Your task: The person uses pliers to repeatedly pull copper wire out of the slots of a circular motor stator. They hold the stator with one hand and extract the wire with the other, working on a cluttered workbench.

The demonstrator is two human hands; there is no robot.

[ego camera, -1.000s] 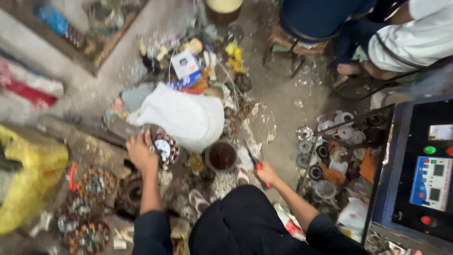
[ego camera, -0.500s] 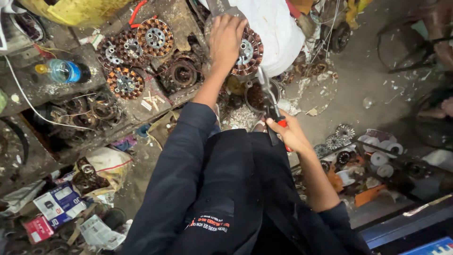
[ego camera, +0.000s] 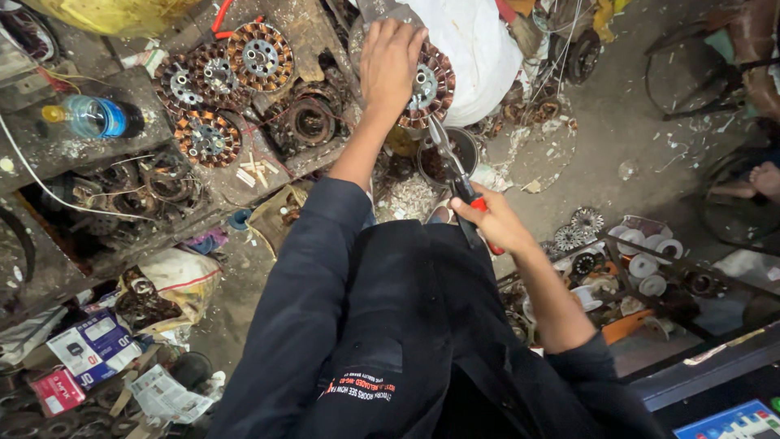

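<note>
L hand (ego camera: 392, 61) grips a copper-wound stator (ego camera: 426, 84) held up over the white sack (ego camera: 475, 49), R hand (ego camera: 491, 221) closed on red-handled snips (ego camera: 453, 167) w/ blades up at its lower edge; looks like winding-cutting step, next calls for steady blade placement.

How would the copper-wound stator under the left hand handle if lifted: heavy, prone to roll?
The stator is probably heavy for its size: dense copper windings around a metal core. Its round disc shape could roll if stood on edge; flat, like the similar stators on the bench, it should sit stable. The left hand grips it from above, and the windings probably give decent grip.
</note>
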